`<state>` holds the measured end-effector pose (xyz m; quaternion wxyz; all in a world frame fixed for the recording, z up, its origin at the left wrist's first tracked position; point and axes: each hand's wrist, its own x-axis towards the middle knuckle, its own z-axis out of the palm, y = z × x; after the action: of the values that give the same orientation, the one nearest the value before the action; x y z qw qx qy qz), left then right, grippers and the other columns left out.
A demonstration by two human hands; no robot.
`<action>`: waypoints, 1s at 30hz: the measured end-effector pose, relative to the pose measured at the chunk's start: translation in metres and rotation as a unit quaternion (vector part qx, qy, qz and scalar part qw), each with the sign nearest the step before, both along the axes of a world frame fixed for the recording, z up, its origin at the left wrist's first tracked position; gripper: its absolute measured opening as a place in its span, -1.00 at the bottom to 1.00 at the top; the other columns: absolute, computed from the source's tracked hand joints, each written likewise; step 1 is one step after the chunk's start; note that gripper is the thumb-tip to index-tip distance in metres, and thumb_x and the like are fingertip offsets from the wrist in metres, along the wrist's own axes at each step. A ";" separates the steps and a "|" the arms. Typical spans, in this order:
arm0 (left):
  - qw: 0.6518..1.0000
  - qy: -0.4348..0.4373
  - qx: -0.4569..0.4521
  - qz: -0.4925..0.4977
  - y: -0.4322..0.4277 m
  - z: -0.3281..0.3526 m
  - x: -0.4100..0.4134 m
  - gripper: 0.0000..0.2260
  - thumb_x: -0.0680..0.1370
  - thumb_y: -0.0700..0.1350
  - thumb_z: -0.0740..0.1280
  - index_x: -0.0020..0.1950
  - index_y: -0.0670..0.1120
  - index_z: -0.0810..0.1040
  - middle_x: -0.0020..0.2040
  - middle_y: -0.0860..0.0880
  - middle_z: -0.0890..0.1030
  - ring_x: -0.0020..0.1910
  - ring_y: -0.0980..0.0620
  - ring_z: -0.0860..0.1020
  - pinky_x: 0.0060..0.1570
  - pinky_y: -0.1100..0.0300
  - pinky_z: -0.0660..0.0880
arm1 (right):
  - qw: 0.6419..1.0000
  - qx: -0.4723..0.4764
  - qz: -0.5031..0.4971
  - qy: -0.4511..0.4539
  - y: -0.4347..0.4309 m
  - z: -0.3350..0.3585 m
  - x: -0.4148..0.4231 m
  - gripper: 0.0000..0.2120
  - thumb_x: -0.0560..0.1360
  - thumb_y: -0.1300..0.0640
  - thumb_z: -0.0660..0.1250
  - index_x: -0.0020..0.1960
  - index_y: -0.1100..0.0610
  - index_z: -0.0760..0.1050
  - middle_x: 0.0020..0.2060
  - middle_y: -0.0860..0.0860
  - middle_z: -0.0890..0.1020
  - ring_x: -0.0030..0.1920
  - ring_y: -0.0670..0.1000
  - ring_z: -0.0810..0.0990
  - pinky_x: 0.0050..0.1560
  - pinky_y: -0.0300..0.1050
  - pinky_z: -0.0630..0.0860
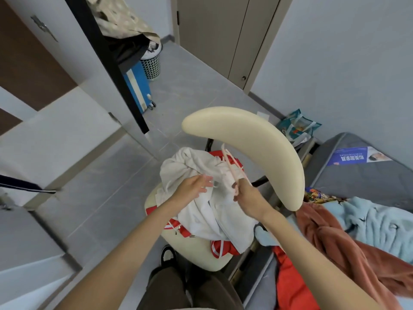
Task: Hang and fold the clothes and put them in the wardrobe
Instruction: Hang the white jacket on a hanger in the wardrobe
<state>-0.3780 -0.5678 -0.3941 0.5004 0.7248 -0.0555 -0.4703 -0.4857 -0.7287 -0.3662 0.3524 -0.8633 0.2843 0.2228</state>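
Hanging, I judge, has barely started: my right hand curls its grip round the pink hanger above the white garment heaped on the chair. My left hand touches the cloth, its grip too blurred to tell.

R hand grips pink hanger; L hand, fingers straight, touches white garment heaped on chair seat, just beside bed.

At frame centre a cream chair carries a white garment over a red garment, while the bed at right holds a blue blanket, a rust cloth and a red cloth.
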 end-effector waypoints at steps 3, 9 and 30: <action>0.998 0.051 0.020 0.025 0.005 0.020 -0.004 -0.62 0.63 0.19 0.07 0.19 0.05 0.57 -0.03 0.16 0.64 0.01 0.12 0.55 0.02 0.20 0.44 | 0.998 -0.031 0.052 0.005 0.024 -0.011 -0.006 -0.76 0.59 0.32 0.08 0.23 0.26 0.37 0.07 0.20 0.58 0.08 0.18 0.56 0.05 -0.09 0.44; 0.998 0.057 0.028 -0.018 0.043 0.030 -0.012 -0.69 0.52 0.24 0.29 0.09 0.06 0.60 -0.05 0.10 0.70 0.00 0.09 0.59 0.12 0.15 0.50 | 0.997 -0.058 0.045 -0.001 0.059 -0.023 -0.009 -0.73 0.57 0.35 0.13 0.24 0.24 0.44 0.04 0.17 0.59 0.08 0.15 0.57 0.09 -0.09 0.48; 0.976 -0.205 -0.018 0.073 0.105 -0.026 0.053 -0.70 0.63 -0.12 0.24 -0.29 0.02 0.57 -0.58 0.09 0.44 -0.54 0.21 0.39 -0.42 0.37 0.35 | 0.955 -0.030 -0.252 -0.155 0.099 -0.049 -0.010 -0.87 0.59 0.19 0.21 0.01 0.14 0.54 -0.17 -0.08 0.61 -0.22 -0.17 0.53 -0.28 -0.49 0.35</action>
<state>-0.3249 -0.4624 -0.4198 0.5241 0.7989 -0.1125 -0.2729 -0.4961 -0.6298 -0.4153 0.4104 -0.7978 0.4412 -0.0185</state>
